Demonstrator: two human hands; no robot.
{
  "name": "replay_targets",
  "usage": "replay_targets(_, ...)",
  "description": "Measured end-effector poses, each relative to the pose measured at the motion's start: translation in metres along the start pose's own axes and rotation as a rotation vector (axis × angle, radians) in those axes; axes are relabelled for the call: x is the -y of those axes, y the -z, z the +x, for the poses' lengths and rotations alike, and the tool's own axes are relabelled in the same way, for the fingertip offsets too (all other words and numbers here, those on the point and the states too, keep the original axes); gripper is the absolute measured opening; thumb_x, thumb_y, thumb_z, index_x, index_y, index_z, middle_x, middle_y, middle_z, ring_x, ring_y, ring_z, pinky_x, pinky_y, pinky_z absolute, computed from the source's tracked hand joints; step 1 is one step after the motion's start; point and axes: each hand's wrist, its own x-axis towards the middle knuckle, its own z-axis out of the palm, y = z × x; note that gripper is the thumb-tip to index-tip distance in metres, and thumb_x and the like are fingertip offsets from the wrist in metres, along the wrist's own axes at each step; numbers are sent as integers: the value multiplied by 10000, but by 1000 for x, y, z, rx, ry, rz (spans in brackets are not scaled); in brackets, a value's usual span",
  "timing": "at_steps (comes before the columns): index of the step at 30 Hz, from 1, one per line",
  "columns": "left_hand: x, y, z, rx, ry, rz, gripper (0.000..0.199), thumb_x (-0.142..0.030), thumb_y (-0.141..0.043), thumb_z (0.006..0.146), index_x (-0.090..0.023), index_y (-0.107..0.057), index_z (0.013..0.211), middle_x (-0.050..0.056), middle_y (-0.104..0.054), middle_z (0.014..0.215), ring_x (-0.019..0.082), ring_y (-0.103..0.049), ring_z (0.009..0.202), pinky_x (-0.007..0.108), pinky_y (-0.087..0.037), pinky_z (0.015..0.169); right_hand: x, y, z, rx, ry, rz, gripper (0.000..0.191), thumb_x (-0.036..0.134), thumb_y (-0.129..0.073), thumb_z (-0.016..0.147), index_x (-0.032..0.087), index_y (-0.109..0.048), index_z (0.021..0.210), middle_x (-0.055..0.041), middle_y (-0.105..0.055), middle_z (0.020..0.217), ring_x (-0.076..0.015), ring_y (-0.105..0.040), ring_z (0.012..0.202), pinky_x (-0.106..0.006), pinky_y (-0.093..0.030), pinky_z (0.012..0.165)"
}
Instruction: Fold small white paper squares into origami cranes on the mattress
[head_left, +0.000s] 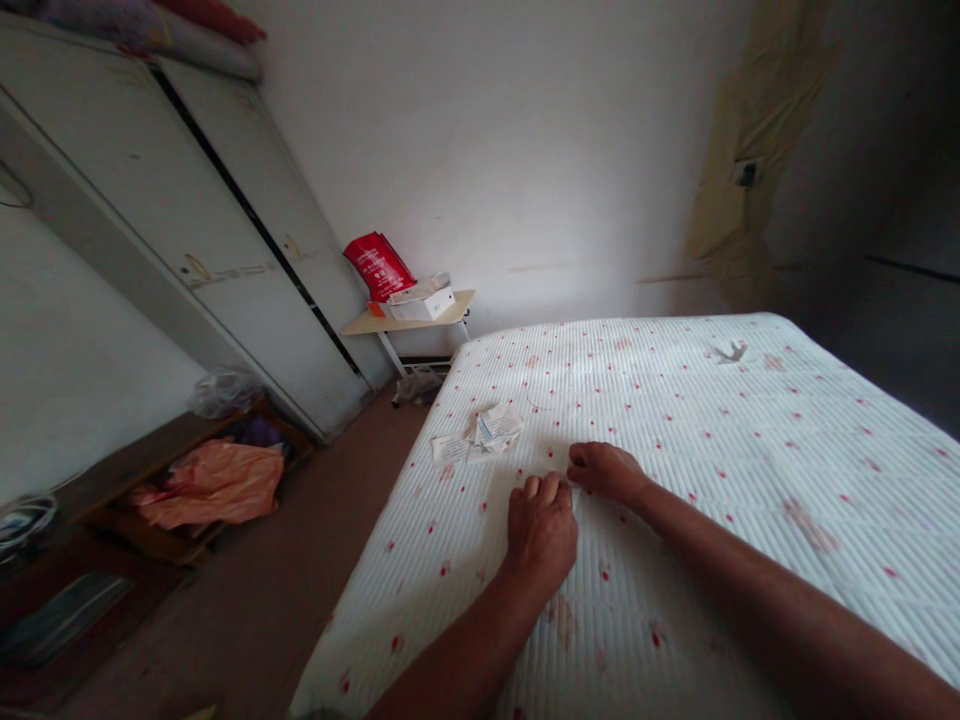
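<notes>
Left hand (pixel 541 528) and right hand (pixel 604 470) side by side, fingers curled, pinching white mattress cover (pixel 675 420); paper packets (pixel 480 432) just beyond.

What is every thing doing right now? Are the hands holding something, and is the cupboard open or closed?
left hand: knuckles up, fingers curled, pressed on the mattress; anything held is hidden.
right hand: fingers curled, resting on the mattress beside the left hand.
mattress: bare, spotted with red.
papers: lying loose and crumpled, untouched.
wardrobe: doors closed.
red bag: leaning against the wall on the side table.
</notes>
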Motion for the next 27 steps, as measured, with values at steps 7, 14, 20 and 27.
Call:
replay_targets(7, 0, -2, -1, -36, 18, -13, 265, -157, -483, 793, -212, -590, 1030, 61, -568, 1008, 228, -473, 941, 364, -374, 777, -4, 4, 2, 85, 99, 132, 197, 322, -587, 728, 227, -646, 891, 25, -627, 701, -104, -535, 616, -191, -315, 539)
replay_targets(14, 0, -1, -2, -15, 26, -7, 257, -152, -472, 798, -199, -598, 1017, 72, -564, 1038, 227, -480, 953, 363, -379, 781, -2, -3, 5, 8, 71, 110, 139, 226, -532, 731, 195, -663, 765, 1, -610, 691, -109, -514, 620, -200, -298, 542)
replay_targets(20, -1, 2, 0, 12, 37, 26, 253, -182, -433, 834, -209, -601, 1021, 65, -567, 1017, 220, -484, 946, 355, -395, 782, -2, -6, 6, -22, 48, 99, 168, 216, -499, 747, 197, -665, 770, -5, -607, 670, -106, -513, 599, -201, -284, 522)
replay_targets(27, 0, -2, -1, -12, 30, 57, 266, -182, -434, 834, -220, -590, 1046, 61, -561, 1042, 224, -481, 953, 365, -397, 777, -3, -8, 7, -38, 31, 86, 110, 254, -561, 721, 199, -656, 736, 12, -585, 628, -99, -494, 564, -201, -266, 504)
